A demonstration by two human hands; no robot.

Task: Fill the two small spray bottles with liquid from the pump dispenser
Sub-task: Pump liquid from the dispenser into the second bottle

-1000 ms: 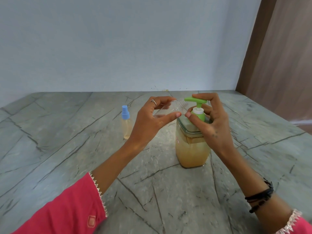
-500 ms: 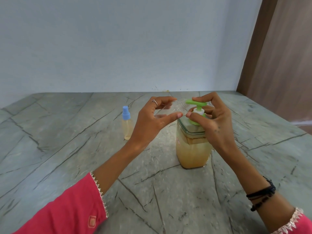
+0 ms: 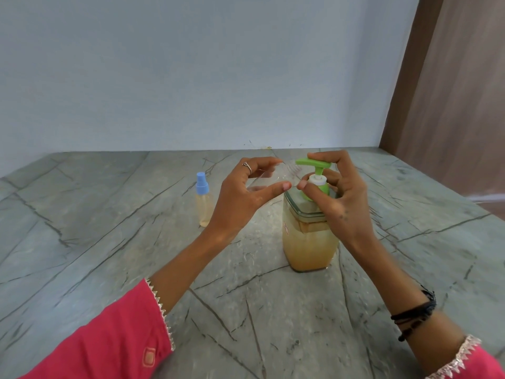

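Observation:
A clear square pump dispenser (image 3: 307, 242) of amber liquid stands on the marble counter, topped by a green pump head (image 3: 313, 163). My right hand (image 3: 341, 203) wraps around the pump, its index finger lying on the green head and its thumb at the collar. My left hand (image 3: 243, 198) grips a small clear uncapped spray bottle (image 3: 276, 177), tilted sideways with its threaded mouth just under the green nozzle. A second small spray bottle (image 3: 203, 199) with a blue cap, filled with pale amber liquid, stands upright to the left.
The grey veined marble counter (image 3: 109, 242) stretches wide on every side. A pale blue wall (image 3: 191, 77) closes the back, and a brown wooden panel (image 3: 451, 91) rises at the right.
The green pump head went down half a second ago and has risen again. My left hand keeps the clear bottle at the nozzle.

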